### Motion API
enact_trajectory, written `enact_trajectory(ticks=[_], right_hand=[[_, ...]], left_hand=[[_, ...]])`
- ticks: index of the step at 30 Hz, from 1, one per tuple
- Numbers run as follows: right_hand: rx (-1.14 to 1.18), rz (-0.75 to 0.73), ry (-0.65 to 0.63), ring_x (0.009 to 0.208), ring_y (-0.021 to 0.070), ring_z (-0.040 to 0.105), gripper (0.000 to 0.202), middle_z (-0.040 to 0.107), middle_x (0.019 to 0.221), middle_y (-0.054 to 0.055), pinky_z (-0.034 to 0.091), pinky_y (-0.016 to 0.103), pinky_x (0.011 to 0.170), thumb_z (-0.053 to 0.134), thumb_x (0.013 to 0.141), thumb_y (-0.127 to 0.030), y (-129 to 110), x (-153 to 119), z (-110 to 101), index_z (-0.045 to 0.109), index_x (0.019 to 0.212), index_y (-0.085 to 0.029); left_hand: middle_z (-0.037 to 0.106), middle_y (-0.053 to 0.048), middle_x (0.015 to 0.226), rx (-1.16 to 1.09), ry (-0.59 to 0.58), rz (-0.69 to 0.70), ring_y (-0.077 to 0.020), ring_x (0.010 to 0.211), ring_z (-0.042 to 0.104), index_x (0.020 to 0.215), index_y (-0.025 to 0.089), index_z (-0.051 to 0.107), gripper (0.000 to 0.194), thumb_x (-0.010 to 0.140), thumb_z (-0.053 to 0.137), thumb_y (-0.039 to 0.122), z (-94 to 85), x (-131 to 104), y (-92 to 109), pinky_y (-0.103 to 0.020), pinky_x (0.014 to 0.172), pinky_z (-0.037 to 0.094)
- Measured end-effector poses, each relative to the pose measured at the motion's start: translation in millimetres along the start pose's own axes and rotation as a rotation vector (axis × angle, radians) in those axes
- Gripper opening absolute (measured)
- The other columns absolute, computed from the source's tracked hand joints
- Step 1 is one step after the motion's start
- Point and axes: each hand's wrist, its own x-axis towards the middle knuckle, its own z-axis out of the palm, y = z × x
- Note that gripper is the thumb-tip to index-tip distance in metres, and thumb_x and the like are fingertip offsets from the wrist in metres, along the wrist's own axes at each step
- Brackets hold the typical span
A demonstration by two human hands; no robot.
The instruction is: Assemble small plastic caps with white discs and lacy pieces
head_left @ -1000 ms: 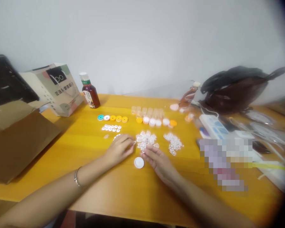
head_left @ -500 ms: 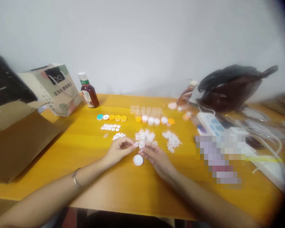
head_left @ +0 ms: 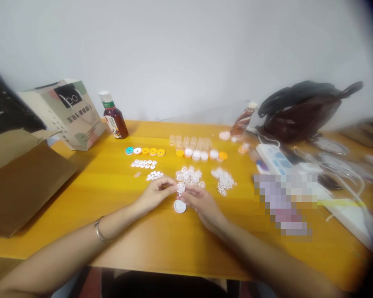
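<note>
White lacy piece (head_left: 180, 189) is pinched in the left hand (head_left: 157, 193) and right hand (head_left: 203, 205). It looks unfinished, and many loose lacy bits (head_left: 189, 175) are left nearby.

On my remote feed, I have the left hand (head_left: 158, 193) and right hand (head_left: 202, 202) holding a lacy white piece (head_left: 180, 188) between them, a white disc (head_left: 180, 207) just below and a white pile (head_left: 189, 175) just beyond.

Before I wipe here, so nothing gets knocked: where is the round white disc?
In the head view, the round white disc lies near centre, just below the white openwork piece held between the left hand and right hand.
</note>
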Motion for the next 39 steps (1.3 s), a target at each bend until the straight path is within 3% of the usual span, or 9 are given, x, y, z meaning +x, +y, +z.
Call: enact_trajectory(ticks=[12, 24, 31, 39], right_hand=[[0.015, 0.006, -0.007, 0.067, 0.0108, 0.065, 0.023, 0.069, 0.075, 0.000, 0.049, 0.028, 0.079, 0.076, 0.058, -0.026, -2, 1, 0, 0.067, 0.076, -0.015], [-0.011, -0.002, -0.007, 0.066, 0.0100, 0.065, 0.022, 0.070, 0.074, -0.001, 0.049, 0.025, 0.076, 0.076, 0.058, -0.026, -2, 2, -3, 0.067, 0.076, -0.018], [-0.062, -0.015, -0.066, 0.071, 0.0115, 0.065, 0.026, 0.071, 0.082, 0.002, 0.049, 0.025, 0.075, 0.075, 0.061, -0.027, 0, 2, -5, 0.067, 0.084, -0.018], [0.004, -0.021, -0.081, 0.073, 0.0120, 0.065, 0.022, 0.070, 0.081, 0.002, 0.047, 0.029, 0.084, 0.071, 0.065, -0.030, -6, -3, -1, 0.069, 0.083, -0.018]], left_hand=[[0.058, -0.002, 0.078, 0.053, 0.043, 0.039, -0.0117, 0.073, 0.054, 0.083, 0.014, 0.056, 0.017, 0.077, 0.059, 0.030, 2.0, -2, 0, -0.024, 0.071, 0.043], [0.060, -0.006, 0.091, 0.437, -0.049, 0.411, -0.0137, 0.080, 0.055, 0.108, 0.020, 0.059, 0.029, 0.080, 0.057, 0.025, -6.2, -4, 2, -0.026, 0.071, 0.045], [0.061, -0.007, 0.097, 0.507, -0.056, 0.472, -0.0146, 0.088, 0.056, 0.108, 0.020, 0.059, 0.028, 0.081, 0.056, 0.024, -8.6, -4, 1, -0.028, 0.079, 0.045], [0.063, -0.008, 0.100, 0.531, -0.061, 0.514, -0.0150, 0.090, 0.058, 0.111, 0.019, 0.056, 0.030, 0.081, 0.055, 0.020, -9.1, -6, 2, -0.029, 0.081, 0.047]])
